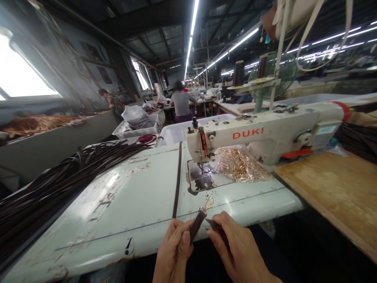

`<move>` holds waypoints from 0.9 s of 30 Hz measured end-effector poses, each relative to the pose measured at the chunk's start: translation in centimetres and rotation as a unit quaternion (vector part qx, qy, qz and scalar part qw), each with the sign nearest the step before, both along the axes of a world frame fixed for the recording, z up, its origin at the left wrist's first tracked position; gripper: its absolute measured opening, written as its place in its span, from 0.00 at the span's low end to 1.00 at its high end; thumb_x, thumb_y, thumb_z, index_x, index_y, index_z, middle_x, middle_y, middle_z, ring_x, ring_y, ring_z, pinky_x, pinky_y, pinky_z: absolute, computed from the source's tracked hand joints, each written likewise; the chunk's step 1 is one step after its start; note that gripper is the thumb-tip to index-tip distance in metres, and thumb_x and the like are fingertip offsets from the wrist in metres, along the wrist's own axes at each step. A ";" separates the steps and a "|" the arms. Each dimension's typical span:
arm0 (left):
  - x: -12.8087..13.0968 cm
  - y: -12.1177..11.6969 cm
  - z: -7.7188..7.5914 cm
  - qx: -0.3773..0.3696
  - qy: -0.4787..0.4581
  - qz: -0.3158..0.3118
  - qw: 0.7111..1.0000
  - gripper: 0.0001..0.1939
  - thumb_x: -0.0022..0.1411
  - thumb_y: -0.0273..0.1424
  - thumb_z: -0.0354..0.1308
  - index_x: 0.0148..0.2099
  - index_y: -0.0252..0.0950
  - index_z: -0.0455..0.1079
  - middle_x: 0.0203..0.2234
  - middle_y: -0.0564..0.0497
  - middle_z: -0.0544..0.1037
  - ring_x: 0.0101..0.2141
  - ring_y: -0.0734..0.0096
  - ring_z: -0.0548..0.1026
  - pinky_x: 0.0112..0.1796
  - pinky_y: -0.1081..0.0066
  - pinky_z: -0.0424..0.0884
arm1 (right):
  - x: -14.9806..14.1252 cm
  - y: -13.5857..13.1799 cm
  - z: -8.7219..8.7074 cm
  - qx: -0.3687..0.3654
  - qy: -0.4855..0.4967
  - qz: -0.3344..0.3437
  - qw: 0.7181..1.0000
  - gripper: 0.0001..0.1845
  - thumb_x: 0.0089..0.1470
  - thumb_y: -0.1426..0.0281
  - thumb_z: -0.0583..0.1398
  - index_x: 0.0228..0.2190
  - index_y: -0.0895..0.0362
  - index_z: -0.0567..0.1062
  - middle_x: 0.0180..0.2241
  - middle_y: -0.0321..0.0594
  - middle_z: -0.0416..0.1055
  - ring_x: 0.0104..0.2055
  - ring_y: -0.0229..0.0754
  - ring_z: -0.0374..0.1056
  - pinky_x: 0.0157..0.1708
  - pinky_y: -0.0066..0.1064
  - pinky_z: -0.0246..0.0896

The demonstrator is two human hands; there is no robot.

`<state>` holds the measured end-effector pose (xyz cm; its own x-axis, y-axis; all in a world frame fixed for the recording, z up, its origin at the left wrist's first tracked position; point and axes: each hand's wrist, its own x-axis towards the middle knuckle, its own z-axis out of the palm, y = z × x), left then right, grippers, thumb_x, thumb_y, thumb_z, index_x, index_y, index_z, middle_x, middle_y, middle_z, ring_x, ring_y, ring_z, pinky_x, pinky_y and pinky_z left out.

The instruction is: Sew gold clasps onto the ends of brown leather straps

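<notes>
My left hand (176, 241) is closed around a dark brown strap (196, 225) near the front edge of the sewing table. A gold snap hook (209, 203) hangs on the strap's upper end, pointing away from me. Just to the right, my right hand (235, 245) pinches a dark flat piece with a pointed tip (213, 225); whether it is a strap end or a tool I cannot tell. Another dark length of strap (178, 177) runs up the table behind my left hand. Beyond my hands stands the sewing machine (250, 133), its needle area over a metal plate (202, 177).
A clear plastic bag of gold hooks (240, 165) lies under the machine arm. Many dark straps (76, 173) are heaped along the table's left side. At the right is a wooden board (332, 196). A person (182, 104) sits further back, beyond a white bin (171, 131).
</notes>
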<state>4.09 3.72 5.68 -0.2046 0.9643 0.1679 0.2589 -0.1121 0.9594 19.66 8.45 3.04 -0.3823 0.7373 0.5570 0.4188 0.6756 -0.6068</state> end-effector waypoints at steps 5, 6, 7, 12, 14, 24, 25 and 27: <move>-0.5 0.0 -1.0 0.026 0.011 -0.012 1.000 0.12 0.66 0.38 0.52 0.47 0.42 0.73 0.31 0.51 0.67 0.30 0.69 0.69 0.31 0.73 0.69 | -0.3 0.2 0.1 0.016 -0.014 -0.011 1.000 0.04 0.64 0.68 0.50 0.39 0.54 0.63 0.29 0.37 0.67 0.28 0.39 0.66 0.25 0.28 0.58; -0.7 0.1 -1.1 0.038 0.021 -0.012 0.999 0.12 0.65 0.38 0.53 0.47 0.42 0.73 0.31 0.51 0.67 0.31 0.68 0.69 0.33 0.73 0.70 | -0.3 0.2 0.2 0.018 -0.014 -0.013 1.000 0.04 0.64 0.68 0.50 0.39 0.54 0.63 0.29 0.36 0.67 0.28 0.39 0.66 0.26 0.28 0.58; -0.9 0.2 -1.3 0.046 0.031 -0.014 0.998 0.12 0.63 0.38 0.55 0.46 0.42 0.73 0.31 0.51 0.68 0.32 0.68 0.70 0.34 0.72 0.70 | -0.4 0.2 0.2 0.016 -0.013 -0.013 1.000 0.04 0.64 0.68 0.50 0.39 0.54 0.63 0.29 0.36 0.67 0.28 0.39 0.67 0.26 0.28 0.58; -1.1 0.6 -1.4 0.033 0.019 -0.008 0.999 0.09 0.58 0.37 0.62 0.39 0.39 0.75 0.29 0.52 0.68 0.31 0.70 0.69 0.30 0.76 0.67 | -0.8 0.0 0.5 0.013 0.006 0.001 1.000 0.03 0.63 0.70 0.51 0.39 0.54 0.64 0.30 0.37 0.68 0.29 0.38 0.67 0.27 0.27 0.59; -0.8 0.6 -1.2 0.033 -0.016 0.008 0.999 0.08 0.58 0.36 0.62 0.37 0.38 0.75 0.28 0.52 0.67 0.30 0.72 0.68 0.30 0.76 0.66 | -0.9 0.0 0.6 0.045 0.005 -0.014 0.999 0.03 0.63 0.70 0.52 0.39 0.55 0.64 0.29 0.37 0.68 0.28 0.39 0.67 0.26 0.27 0.58; -0.4 0.8 -2.0 -0.012 -0.149 -0.025 0.989 0.11 0.58 0.39 0.61 0.34 0.35 0.74 0.27 0.52 0.65 0.31 0.71 0.64 0.34 0.73 0.61 | -1.4 0.7 0.0 0.055 0.095 -0.001 0.994 0.05 0.62 0.72 0.52 0.38 0.55 0.68 0.29 0.36 0.69 0.29 0.37 0.67 0.29 0.26 0.60; -0.5 0.9 -2.1 -0.018 -0.147 -0.028 0.989 0.12 0.60 0.40 0.60 0.32 0.35 0.72 0.26 0.53 0.64 0.30 0.71 0.63 0.33 0.73 0.60 | -1.3 0.7 0.1 0.020 0.119 0.002 0.993 0.06 0.63 0.72 0.51 0.38 0.55 0.67 0.29 0.35 0.69 0.30 0.36 0.68 0.30 0.25 0.61; -0.6 0.9 -2.2 -0.029 -0.133 -0.033 0.990 0.16 0.64 0.41 0.54 0.29 0.35 0.69 0.23 0.54 0.62 0.28 0.71 0.61 0.32 0.73 0.58 | -1.1 0.6 0.2 -0.019 0.135 -0.007 0.991 0.06 0.63 0.72 0.50 0.39 0.54 0.66 0.30 0.34 0.69 0.30 0.35 0.67 0.31 0.24 0.61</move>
<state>3.54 4.60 3.46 -0.1699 0.9836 0.0610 -0.0104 -0.0637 0.9979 18.60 9.04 3.28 -0.2123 0.7635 0.6099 0.2472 0.6458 -0.7224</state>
